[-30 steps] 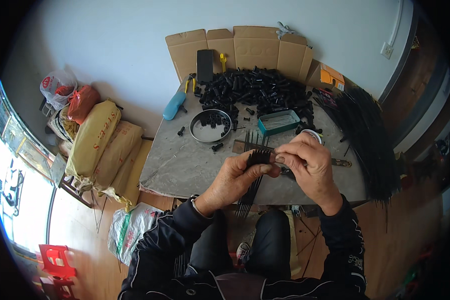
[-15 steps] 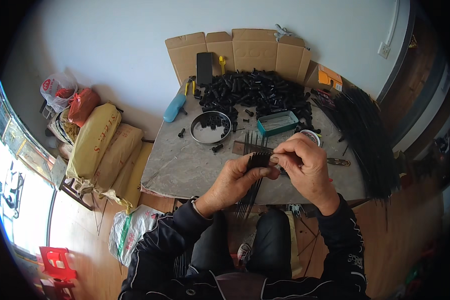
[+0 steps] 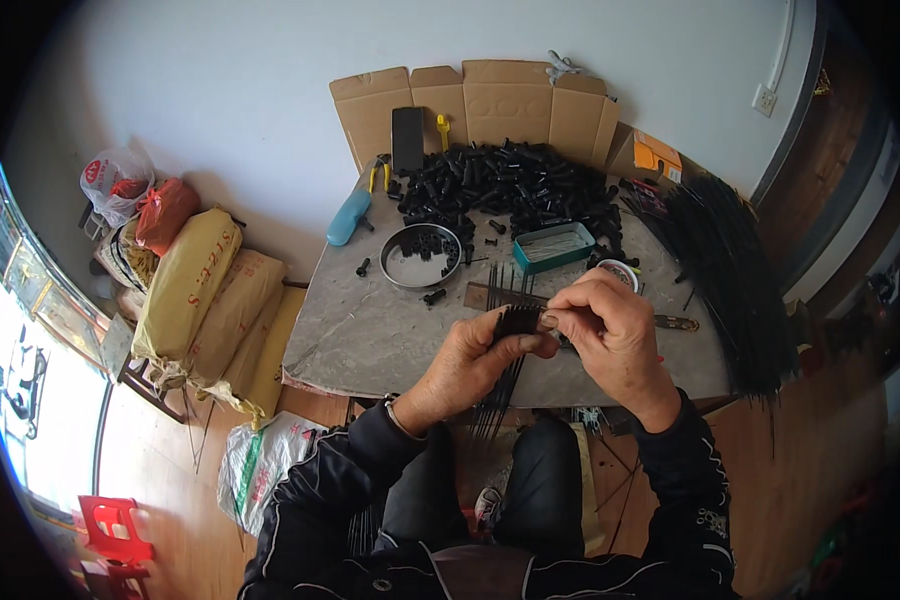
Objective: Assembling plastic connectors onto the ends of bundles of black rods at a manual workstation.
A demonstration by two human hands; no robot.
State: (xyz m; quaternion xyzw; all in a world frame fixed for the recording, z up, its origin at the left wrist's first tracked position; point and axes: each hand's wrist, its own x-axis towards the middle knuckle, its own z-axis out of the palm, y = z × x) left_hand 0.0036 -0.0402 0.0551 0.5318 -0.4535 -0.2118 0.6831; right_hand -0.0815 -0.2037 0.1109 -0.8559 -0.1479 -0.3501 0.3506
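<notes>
A: Bundle of thin black strips [image 3: 510, 345], gripped mid-length above the near table edge, loose ends hanging toward the lap, upper tips fanned out above the fists.

B: Grip?

A: Left hand [image 3: 475, 360] closed round the bundle, thumb pressed on top. Right hand [image 3: 610, 335] touching the left, thumb and forefinger pinched on a small part at the bundle's head; too small to tell what kind.

B: Just beyond the hands?

A: Flat brown bar [image 3: 490, 296] lying crosswise on the grey table [image 3: 370, 335], directly past the knuckles. Round metal tin [image 3: 422, 256] beyond the left hand, a few black pieces inside. Teal tray [image 3: 555, 246] beyond the right hand, white cup rim [image 3: 618, 270] just behind the right knuckles.

B: Farther out?

A: Heap of black tubes [image 3: 510, 185] past tin and tray, cardboard flaps [image 3: 490, 105] standing behind it. Blue-handled tool [image 3: 348, 217] and yellow pliers [image 3: 379, 175] far-left of the left hand. Long sheaf of black rods [image 3: 730, 270] well right of the right hand, draped off the table edge. Yellow sacks [image 3: 195, 300] on the floor, well left.
</notes>
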